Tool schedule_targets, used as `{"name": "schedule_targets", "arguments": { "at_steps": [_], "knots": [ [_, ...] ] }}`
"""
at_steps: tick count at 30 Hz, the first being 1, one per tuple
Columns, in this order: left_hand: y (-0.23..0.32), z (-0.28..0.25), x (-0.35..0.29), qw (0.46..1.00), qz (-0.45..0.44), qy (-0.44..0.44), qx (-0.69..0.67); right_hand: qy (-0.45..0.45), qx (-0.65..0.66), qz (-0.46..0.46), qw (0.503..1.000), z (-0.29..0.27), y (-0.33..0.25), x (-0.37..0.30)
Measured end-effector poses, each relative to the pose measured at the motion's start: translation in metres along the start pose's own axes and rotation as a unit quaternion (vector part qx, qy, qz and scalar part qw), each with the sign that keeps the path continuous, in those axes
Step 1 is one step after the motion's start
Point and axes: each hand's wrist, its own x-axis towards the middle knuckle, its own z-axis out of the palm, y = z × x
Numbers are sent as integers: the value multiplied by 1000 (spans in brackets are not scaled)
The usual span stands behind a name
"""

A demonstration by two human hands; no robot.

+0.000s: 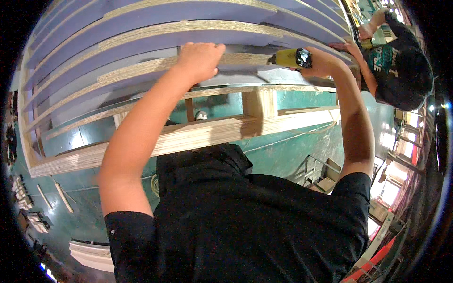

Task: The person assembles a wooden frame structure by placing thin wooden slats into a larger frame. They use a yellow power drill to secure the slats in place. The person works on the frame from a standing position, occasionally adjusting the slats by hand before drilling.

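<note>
My left hand [200, 61] is closed over the edge of a wooden joist [137, 67] in a large timber frame, its fingertips partly hidden. My right hand [322, 63] grips a yellow-and-black power tool [289, 58], held sideways over the same joist with its dark nose toward my left hand. I cannot tell whether that nose touches the wood. Purple-grey sheeting [141, 56] shows between the several parallel joists.
A thick edge beam [203, 133] with a short upright block [264, 104] runs across in front of my body. At far right another person [401, 66] in a black shirt leans over the frame. Loose boards [63, 197] lie on the green floor [89, 207].
</note>
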Motion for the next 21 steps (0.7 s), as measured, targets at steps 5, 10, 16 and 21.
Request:
{"name": "schedule_targets", "arguments": {
  "at_steps": [5, 10, 16, 21],
  "knots": [
    [33, 38, 37, 999, -20, -5, 39, 21, 24, -58, 998, 10, 23, 4],
    [34, 33, 36, 999, -35, -23, -14, 17, 21, -83, 996, 11, 37, 10],
    [33, 27, 34, 999, -31, -24, -21, 16, 16, -119, 993, 16, 45, 23],
    [27, 28, 35, 999, -21, -27, -26, -40, 5, -58, 998, -2, 11, 17]
  ]
}}
